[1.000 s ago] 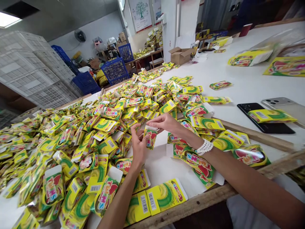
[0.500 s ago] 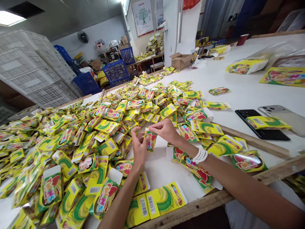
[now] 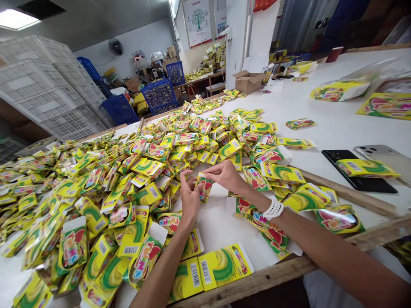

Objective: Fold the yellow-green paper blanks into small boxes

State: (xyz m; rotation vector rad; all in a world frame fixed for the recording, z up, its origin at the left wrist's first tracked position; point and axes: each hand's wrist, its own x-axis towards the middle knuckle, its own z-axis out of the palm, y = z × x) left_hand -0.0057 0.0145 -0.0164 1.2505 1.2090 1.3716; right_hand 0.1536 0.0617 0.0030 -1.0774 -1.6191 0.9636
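Observation:
Both my hands hold one small yellow, green and red carton (image 3: 204,188) upright above the white table (image 3: 324,119). My left hand (image 3: 189,197) grips its left side, fingers closed on it. My right hand (image 3: 224,174), with a white bead bracelet at the wrist, pinches the carton's top edge. A wide heap of the same small cartons (image 3: 135,171) lies to the left and behind my hands. Flat unfolded cartons (image 3: 210,269) lie at the near edge under my left forearm.
Two phones (image 3: 362,173) lie at the right with a flat carton across them. A wooden strip (image 3: 340,190) runs along the table there. White and blue crates (image 3: 61,98) stand at the back left, a cardboard box (image 3: 248,80) further back.
My right hand's fingers have pressed the carton's white top flap down, so it no longer shows. The hands stayed in place; my view shifted slightly.

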